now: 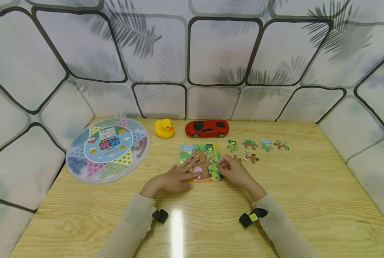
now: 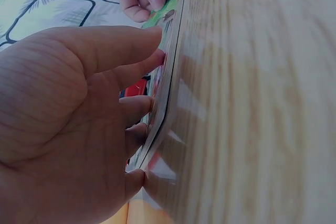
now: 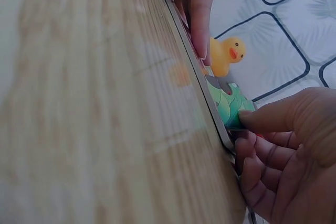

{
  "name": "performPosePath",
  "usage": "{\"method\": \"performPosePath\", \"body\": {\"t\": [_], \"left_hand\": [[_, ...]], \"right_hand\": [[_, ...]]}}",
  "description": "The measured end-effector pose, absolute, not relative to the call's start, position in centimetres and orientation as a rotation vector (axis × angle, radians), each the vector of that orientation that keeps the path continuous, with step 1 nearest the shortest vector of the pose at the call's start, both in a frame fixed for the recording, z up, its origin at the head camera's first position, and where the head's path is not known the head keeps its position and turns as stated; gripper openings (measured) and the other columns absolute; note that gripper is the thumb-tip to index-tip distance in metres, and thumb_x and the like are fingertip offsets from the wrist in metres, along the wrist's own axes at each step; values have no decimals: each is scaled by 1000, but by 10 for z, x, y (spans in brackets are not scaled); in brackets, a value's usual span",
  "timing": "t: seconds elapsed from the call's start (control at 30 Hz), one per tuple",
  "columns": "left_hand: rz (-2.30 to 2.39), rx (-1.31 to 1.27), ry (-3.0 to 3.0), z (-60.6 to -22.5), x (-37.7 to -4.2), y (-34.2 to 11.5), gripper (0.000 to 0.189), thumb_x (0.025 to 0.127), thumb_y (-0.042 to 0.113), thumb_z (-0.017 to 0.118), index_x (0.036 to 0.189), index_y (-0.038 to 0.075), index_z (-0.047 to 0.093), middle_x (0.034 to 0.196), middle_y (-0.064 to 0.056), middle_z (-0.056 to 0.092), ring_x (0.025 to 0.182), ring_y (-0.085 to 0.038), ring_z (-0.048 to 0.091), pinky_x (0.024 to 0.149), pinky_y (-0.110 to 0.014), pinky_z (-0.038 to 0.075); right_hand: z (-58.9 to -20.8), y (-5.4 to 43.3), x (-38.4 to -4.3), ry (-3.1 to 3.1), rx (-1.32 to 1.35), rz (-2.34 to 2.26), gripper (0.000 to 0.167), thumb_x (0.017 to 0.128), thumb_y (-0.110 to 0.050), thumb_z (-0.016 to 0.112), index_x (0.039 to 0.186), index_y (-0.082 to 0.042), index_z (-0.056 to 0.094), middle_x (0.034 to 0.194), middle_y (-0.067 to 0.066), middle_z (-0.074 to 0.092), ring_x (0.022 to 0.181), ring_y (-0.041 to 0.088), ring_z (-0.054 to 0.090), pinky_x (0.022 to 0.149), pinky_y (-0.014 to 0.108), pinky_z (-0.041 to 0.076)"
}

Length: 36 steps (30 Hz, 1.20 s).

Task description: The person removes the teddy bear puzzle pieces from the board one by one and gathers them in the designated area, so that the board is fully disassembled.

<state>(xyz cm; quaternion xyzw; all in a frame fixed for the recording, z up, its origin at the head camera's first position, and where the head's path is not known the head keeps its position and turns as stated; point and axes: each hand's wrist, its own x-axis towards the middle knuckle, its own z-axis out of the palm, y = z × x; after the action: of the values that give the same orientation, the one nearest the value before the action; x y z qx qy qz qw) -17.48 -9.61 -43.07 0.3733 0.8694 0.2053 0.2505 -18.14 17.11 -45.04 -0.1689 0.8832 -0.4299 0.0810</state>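
A bear jigsaw puzzle lies in its flat tray on the table. My left hand rests across its left and lower part, fingers spread and fairly straight, with the fingertips on the picture. At the puzzle's right edge, my right hand pinches a green leafy puzzle piece between thumb and fingers. In the right wrist view the piece is tilted up from the tray's rim, the thumb on its printed face. The left wrist view shows the left thumb held above the tray edge.
Several loose puzzle pieces lie right of the puzzle, two close beyond the right hand. Behind stand a red toy car and a yellow rubber duck. A round Chinese checkers set lies left. Patterned fabric walls enclose the table.
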Motion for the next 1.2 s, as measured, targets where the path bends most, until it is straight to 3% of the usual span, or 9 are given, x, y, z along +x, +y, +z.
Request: {"method": "performPosePath", "body": {"t": [0.23,0.47,0.7,0.9,1.2], "left_hand": [[571,1013,2360,-431,-175,-96,51,101,28,44,149,15,31,158,-11,-5,144,-30,-8,109,-62,0],[563,1010,2357,-434,-175,-97,51,101,30,42,149,18,29,158,-9,-7,144,-28,-10,109,-61,0],[568,1029,2363,-433,-174,-96,52,101,29,43,149,15,30,158,-12,-4,144,-30,-8,109,-62,1],[563,1020,2361,-433,-174,-97,52,101,29,43,149,15,30,158,-12,-4,144,-29,-9,109,-62,0],[556,1012,2354,-432,-175,-97,52,101,30,42,150,17,28,158,-10,-7,144,-28,-11,110,-61,-1]], "right_hand": [[-448,173,-182,2593,-447,-1350,12,91,-3,60,100,4,57,85,10,60,72,14,51,59,22,42],[-427,175,-174,2446,-365,-1466,14,92,2,56,103,11,53,83,12,57,68,18,54,59,28,48],[-448,205,-183,2384,-288,-1581,23,94,-6,57,110,10,53,85,9,57,63,13,53,55,24,47],[-445,229,-183,2413,-143,-1603,27,94,-12,58,113,8,53,83,7,57,60,11,51,51,23,45],[-441,281,-182,2500,11,-1651,34,96,-17,57,119,7,50,82,-3,58,64,9,55,56,25,49]]}}
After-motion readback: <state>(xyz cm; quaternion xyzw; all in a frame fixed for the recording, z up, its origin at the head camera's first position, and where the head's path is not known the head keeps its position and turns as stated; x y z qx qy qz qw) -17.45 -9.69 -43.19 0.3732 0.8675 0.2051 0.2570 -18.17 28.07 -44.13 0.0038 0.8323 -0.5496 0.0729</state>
